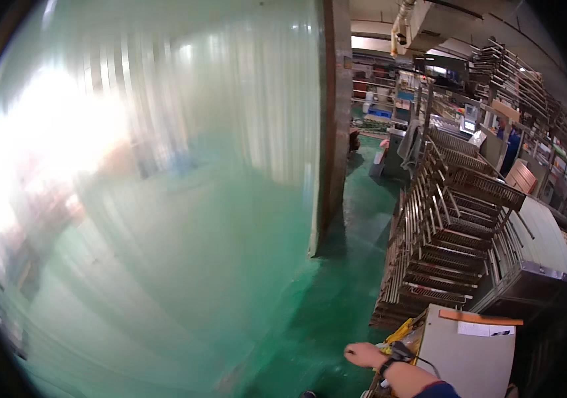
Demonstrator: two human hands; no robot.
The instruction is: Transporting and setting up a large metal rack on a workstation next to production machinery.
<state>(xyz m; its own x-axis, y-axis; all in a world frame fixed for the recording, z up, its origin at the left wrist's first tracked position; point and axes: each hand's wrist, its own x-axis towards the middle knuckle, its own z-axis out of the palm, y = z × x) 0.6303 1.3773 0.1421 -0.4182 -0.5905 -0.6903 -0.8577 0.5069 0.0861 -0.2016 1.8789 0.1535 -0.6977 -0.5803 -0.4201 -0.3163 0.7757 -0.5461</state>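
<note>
right hand beside a workbench, seen from above; directions are read on a dial centred on the view. the right hand [363, 355] lies at five o'clock, its fingers curled inward and a dark wristband [385, 366] behind it; whether the curl encloses anything small cannot be told. the left hand is out of view. nearest to the right hand, also towards five o'clock, is a black corded object [400, 349], close by the wrist; contact between them cannot be told. a yellow item [399, 330] lies just beyond, along the near edge of a pale-topped bench [472, 365] at four o'clock, which carries an orange-brown strip [480, 318] and a white sheet [485, 330].

likely hazards: the cord could be dragged if the wrist or dark blue sleeve [439, 390] caught its loop, pulling the black object off the edge. a sweep of the forearm could displace the sheet. projecting bars of the tray rack [449, 245], between three and four o'clock, could snag clothing if passed too closely. the glossy green floor [316, 312], towards six o'clock, might prove slippery if wet.
</note>
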